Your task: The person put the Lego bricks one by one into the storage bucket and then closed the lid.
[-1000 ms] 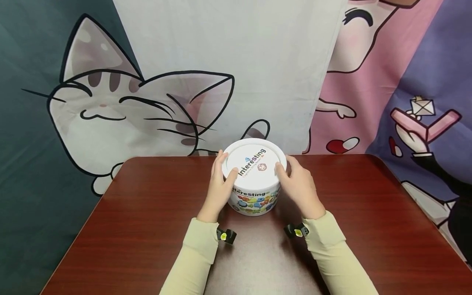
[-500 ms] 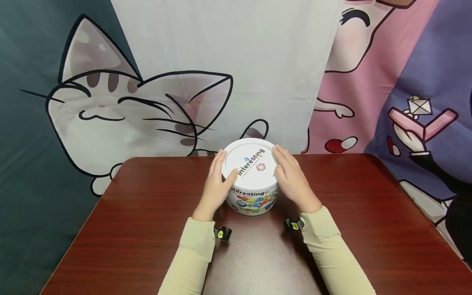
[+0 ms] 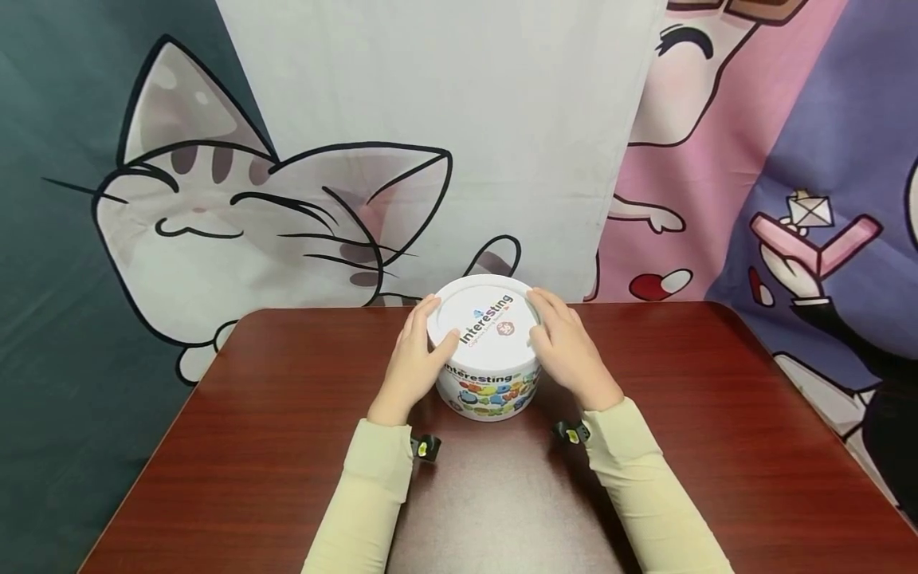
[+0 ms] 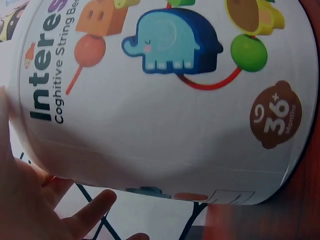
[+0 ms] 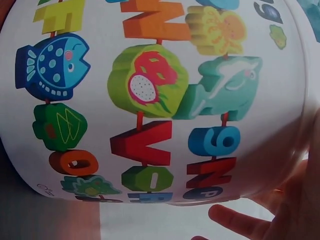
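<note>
A round white tub (image 3: pixel 491 395) stands upright near the back edge of the table, its white lid (image 3: pixel 495 351) printed "Interesting". My left hand (image 3: pixel 416 359) grips the lid's left edge, thumb over the top and fingers round the side. On the opposite edge, my right hand (image 3: pixel 574 355) holds the lid with its thumb at the near rim and fingertips farther back. The left wrist view shows an elephant picture and a "36+ Months" mark on the tub wall (image 4: pixel 150 120). Animal, letter and fruit pictures cover the wall (image 5: pixel 95 115) in the right wrist view.
The reddish-brown wooden table (image 3: pixel 287 446) extends to both sides of the tub. Behind its back edge hangs a cloth backdrop (image 3: pixel 545 119) with cartoon figures, including a cat at the left.
My right fingers have shifted up and inward, from the lid's right side onto its back right rim. The left hand keeps its place on the lid; the tub stays on the table.
</note>
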Available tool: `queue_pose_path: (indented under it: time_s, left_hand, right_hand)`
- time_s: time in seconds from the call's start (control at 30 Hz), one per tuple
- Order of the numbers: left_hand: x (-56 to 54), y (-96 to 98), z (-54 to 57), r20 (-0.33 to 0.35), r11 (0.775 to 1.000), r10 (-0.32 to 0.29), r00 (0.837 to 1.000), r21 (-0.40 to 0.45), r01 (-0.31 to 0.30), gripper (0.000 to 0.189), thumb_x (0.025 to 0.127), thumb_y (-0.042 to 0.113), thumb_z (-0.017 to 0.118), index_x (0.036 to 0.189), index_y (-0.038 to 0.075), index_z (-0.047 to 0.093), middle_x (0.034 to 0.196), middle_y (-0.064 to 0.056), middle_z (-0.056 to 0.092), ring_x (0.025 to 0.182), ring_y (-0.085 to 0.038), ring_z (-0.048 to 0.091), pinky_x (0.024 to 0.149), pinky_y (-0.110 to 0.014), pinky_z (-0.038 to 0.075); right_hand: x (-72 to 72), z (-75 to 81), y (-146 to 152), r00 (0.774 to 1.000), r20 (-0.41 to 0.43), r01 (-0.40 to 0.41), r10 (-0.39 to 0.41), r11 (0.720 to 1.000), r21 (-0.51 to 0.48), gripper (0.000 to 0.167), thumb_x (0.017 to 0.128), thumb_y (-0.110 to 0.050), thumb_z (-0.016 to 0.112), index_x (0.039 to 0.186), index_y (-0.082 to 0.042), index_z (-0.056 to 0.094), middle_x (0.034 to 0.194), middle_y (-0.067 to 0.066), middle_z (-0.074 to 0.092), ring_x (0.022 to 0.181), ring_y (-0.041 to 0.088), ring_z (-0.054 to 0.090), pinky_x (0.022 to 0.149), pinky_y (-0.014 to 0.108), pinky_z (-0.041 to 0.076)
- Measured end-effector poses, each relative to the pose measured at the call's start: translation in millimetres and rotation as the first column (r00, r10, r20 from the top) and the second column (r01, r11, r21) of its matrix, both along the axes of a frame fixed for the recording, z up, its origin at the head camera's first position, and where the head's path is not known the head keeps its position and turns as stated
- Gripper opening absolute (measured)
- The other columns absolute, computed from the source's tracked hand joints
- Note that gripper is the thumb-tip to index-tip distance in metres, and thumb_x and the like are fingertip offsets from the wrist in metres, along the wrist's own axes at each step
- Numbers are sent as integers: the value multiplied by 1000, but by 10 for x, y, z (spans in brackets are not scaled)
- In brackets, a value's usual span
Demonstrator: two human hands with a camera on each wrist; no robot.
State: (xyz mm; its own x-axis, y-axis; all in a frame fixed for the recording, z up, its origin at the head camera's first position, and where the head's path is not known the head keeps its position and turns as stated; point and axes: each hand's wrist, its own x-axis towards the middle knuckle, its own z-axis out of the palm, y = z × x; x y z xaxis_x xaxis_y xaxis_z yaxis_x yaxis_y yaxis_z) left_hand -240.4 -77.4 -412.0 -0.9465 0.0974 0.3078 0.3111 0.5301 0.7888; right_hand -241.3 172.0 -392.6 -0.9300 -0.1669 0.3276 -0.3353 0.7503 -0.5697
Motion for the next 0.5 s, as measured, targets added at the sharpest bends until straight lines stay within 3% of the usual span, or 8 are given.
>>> queue_pose_path:
  time_s: [0.33, 0.5]
  left_hand:
    - [-86, -47, 33, 33, 984, 3, 999, -178, 3, 67, 97, 51, 55, 154, 19, 38, 163, 4, 32, 140, -32, 40, 103, -64, 41]
    - [-147, -121, -7, 23, 984, -84, 996, -155, 86, 65, 102, 45, 51, 158, 17, 34, 166, -1, 25, 145, -35, 32, 112, -62, 32]
  right_hand:
    - [-50, -24, 0, 1000, 15, 4, -4, 1000, 13, 56, 99, -20, 43, 154, -8, 42, 160, 11, 36, 143, 37, 33, 117, 54, 29]
    - [-85, -97, 16, 999, 42, -28, 30, 999, -45, 57, 103, -23, 39, 158, -9, 36, 165, 9, 28, 148, 38, 27, 119, 58, 23]
